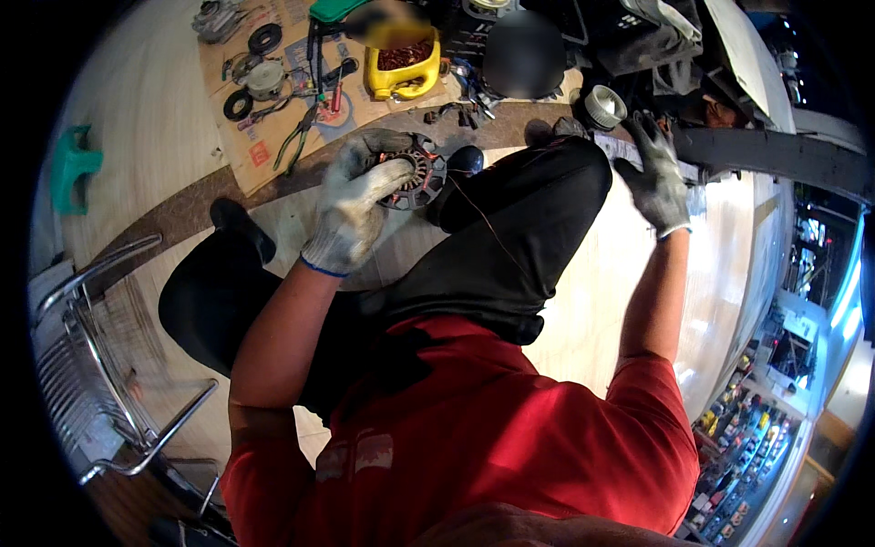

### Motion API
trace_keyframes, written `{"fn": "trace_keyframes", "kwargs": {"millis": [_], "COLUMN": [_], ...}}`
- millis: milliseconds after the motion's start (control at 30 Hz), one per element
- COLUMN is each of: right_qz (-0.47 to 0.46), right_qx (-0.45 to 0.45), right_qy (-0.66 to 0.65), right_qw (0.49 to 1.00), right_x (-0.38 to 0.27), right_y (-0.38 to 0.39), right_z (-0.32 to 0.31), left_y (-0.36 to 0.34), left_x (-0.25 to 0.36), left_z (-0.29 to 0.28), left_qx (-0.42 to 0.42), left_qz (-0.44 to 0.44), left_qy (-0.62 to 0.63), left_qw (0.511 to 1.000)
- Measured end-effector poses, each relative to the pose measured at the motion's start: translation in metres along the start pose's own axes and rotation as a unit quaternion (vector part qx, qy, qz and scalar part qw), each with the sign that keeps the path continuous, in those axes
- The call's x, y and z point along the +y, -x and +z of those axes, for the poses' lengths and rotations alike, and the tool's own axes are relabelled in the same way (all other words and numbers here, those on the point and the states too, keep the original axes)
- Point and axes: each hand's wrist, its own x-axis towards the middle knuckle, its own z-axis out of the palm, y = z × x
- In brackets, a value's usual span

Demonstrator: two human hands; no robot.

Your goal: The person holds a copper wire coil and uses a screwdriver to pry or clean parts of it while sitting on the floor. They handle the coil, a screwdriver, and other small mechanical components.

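We count two hands, both in grey-white knitted gloves: the left hand [355, 193] and the right hand [656, 178]; we count also one round stator [425, 173], one yellow plastic container [421, 78], two black rings [275, 41], one pair of green-handled pliers [308, 119] and one white ribbed wheel [605, 108]. The stator is grasped in the left hand, thumb over its face; the right hand is released, fingers spread, well apart from the stator and near the wheel; whether its fingertips touch something there, we cannot tell surely. The stator is disc-shaped, with dark segments and copper-coloured wire; the container holds small reddish-brown pieces [401, 56]; rings and pliers lie on flat brown cardboard [255, 137].
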Motion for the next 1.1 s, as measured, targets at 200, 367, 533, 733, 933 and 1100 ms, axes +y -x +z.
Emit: {"fn": "trace_keyframes", "kwargs": {"millis": [200, 367, 533, 733, 933, 1100], "right_qz": [-0.251, -0.249, -0.271, -0.306, -0.108, 0.066], "right_qx": [0.03, -0.017, -0.032, 0.082, 0.026, -0.148], "right_qy": [-0.057, -0.222, -0.058, 0.021, 0.15, 0.265], "right_qw": [0.966, 0.943, 0.96, 0.948, 0.983, 0.95], "right_x": [-0.167, -0.167, -0.16, -0.082, 0.057, 0.202], "right_y": [-0.023, -0.044, -0.046, -0.063, -0.057, 0.023], "right_z": [0.028, 0.067, 0.04, 0.07, 0.037, 0.029], "left_y": [-0.004, -0.005, 0.002, 0.003, 0.001, -0.001], "left_x": [0.0, 0.003, 0.01, 0.005, 0.012, -0.002], "left_z": [-0.002, 0.002, 0.005, -0.007, -0.012, -0.008], "left_qx": [-0.031, -0.005, 0.004, 0.063, -0.01, 0.006], "left_qz": [0.039, 0.019, 0.002, -0.01, 0.018, -0.031], "left_qy": [-0.078, -0.056, 0.025, 0.042, 0.005, 0.001], "left_qw": [0.996, 0.998, 1.0, 0.997, 1.0, 1.0]}}
